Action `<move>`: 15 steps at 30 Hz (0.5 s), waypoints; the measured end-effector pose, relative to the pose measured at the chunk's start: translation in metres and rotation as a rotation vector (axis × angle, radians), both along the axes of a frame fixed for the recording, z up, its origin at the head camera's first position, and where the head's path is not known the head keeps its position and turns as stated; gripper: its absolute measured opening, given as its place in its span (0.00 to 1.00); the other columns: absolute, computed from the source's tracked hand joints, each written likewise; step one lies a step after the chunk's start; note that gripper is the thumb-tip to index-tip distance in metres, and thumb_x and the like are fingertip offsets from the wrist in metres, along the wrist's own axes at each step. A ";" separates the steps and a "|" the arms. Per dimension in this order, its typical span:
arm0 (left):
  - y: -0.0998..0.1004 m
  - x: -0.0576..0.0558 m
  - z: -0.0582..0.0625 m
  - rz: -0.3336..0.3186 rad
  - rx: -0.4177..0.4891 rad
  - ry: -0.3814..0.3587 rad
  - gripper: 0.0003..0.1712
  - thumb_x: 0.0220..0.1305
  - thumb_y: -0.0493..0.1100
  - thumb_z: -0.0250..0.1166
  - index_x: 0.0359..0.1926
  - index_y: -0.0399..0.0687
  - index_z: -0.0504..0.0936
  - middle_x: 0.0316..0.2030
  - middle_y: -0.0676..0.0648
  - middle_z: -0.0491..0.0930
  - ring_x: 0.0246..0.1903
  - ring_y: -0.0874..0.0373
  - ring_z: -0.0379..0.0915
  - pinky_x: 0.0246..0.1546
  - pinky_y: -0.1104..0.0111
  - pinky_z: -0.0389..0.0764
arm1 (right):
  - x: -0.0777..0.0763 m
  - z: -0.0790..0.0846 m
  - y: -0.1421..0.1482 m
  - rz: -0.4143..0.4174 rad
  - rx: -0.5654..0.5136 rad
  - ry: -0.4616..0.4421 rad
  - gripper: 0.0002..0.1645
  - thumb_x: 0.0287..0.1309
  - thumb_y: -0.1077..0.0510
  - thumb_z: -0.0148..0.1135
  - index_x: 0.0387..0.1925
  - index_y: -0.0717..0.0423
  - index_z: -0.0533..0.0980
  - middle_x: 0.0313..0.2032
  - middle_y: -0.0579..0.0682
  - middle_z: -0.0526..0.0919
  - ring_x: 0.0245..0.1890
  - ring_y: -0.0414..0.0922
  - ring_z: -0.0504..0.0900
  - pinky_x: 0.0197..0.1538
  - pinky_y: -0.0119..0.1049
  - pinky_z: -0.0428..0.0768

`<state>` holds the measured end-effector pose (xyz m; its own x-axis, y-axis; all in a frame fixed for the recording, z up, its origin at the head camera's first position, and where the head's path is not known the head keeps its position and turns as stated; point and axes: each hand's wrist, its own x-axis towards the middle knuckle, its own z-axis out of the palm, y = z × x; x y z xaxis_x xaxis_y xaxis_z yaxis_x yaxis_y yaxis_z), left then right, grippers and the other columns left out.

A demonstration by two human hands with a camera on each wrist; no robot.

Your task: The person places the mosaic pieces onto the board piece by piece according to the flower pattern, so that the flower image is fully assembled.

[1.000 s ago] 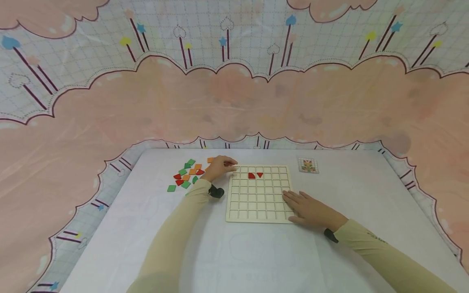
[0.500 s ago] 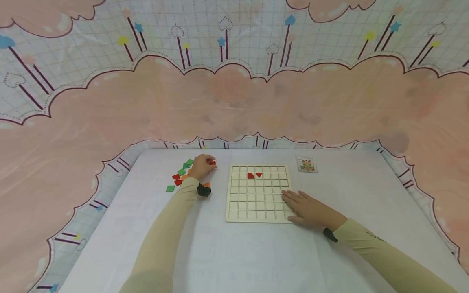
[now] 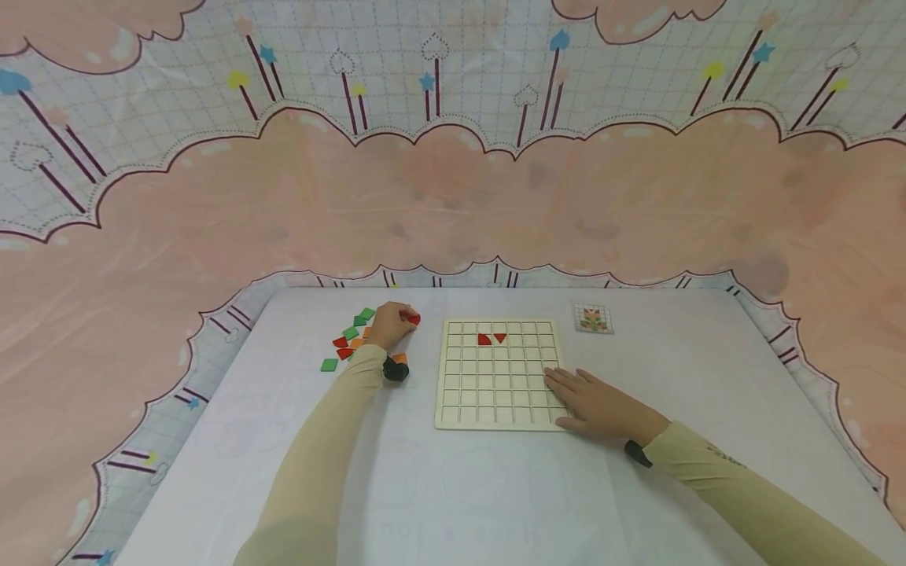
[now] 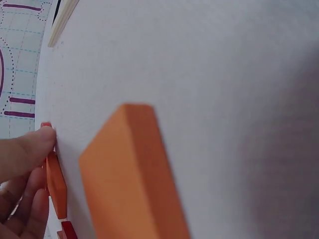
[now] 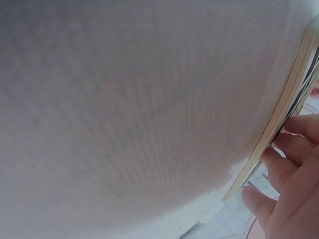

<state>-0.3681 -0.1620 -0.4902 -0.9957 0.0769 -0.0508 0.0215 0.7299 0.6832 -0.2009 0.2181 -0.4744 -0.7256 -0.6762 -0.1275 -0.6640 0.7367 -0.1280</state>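
Note:
My left hand [image 3: 392,324] is over the scattered tiles left of the grid board, and its thumb and fingertips pinch a small red tile [image 3: 414,319]. In the left wrist view only the tip of that red tile [image 4: 46,124] shows past the thumb. Several tiles lie partly under this hand, among them an orange tile [image 3: 399,358]. My right hand [image 3: 602,405] rests with fingers straight on the right edge of the pale wooden grid board [image 3: 495,393]. Two red tiles sit in the board's upper rows: a rounded one [image 3: 484,339] and a triangle [image 3: 500,338].
A small pattern card [image 3: 593,319] lies beyond the board to the right. Green tiles [image 3: 329,365] and red tiles [image 3: 344,354] spread out at the left of the white table [image 3: 495,495]. A patterned cloth [image 3: 453,196] hangs behind the table.
My left hand has moved left from the board's upper left corner to the loose tiles and now pinches a red tile. My right hand has stayed on the board edge.

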 end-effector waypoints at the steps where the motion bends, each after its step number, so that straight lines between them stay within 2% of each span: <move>1: 0.000 0.001 0.001 -0.009 -0.004 -0.005 0.14 0.55 0.33 0.67 0.45 0.41 0.84 0.52 0.40 0.78 0.46 0.49 0.74 0.52 0.58 0.75 | 0.000 0.000 0.000 0.001 0.001 0.002 0.42 0.65 0.41 0.49 0.69 0.64 0.55 0.71 0.58 0.57 0.71 0.54 0.57 0.70 0.54 0.56; 4: 0.003 0.005 0.005 -0.050 -0.015 -0.025 0.14 0.56 0.33 0.66 0.44 0.43 0.84 0.50 0.41 0.79 0.45 0.50 0.73 0.52 0.59 0.75 | 0.000 -0.001 0.000 -0.001 0.002 0.002 0.42 0.64 0.41 0.49 0.69 0.64 0.54 0.71 0.58 0.57 0.71 0.54 0.57 0.70 0.53 0.56; 11: 0.005 0.009 0.008 -0.200 -0.013 -0.066 0.17 0.57 0.29 0.61 0.46 0.47 0.84 0.49 0.44 0.79 0.47 0.50 0.71 0.54 0.60 0.74 | -0.002 -0.004 0.001 -0.006 0.009 0.002 0.43 0.64 0.40 0.49 0.69 0.63 0.54 0.71 0.57 0.56 0.71 0.54 0.56 0.70 0.53 0.56; 15: 0.004 0.009 0.008 -0.215 0.008 -0.084 0.18 0.56 0.28 0.62 0.47 0.46 0.83 0.49 0.44 0.78 0.47 0.50 0.72 0.54 0.60 0.75 | -0.001 -0.004 0.000 -0.007 0.012 0.003 0.43 0.64 0.40 0.49 0.70 0.63 0.54 0.71 0.57 0.56 0.71 0.53 0.56 0.70 0.53 0.56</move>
<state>-0.3591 -0.1575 -0.4825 -0.9488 0.2873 -0.1310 0.1187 0.7090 0.6951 -0.2020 0.2180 -0.4784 -0.7309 -0.6694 -0.1333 -0.6591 0.7429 -0.1170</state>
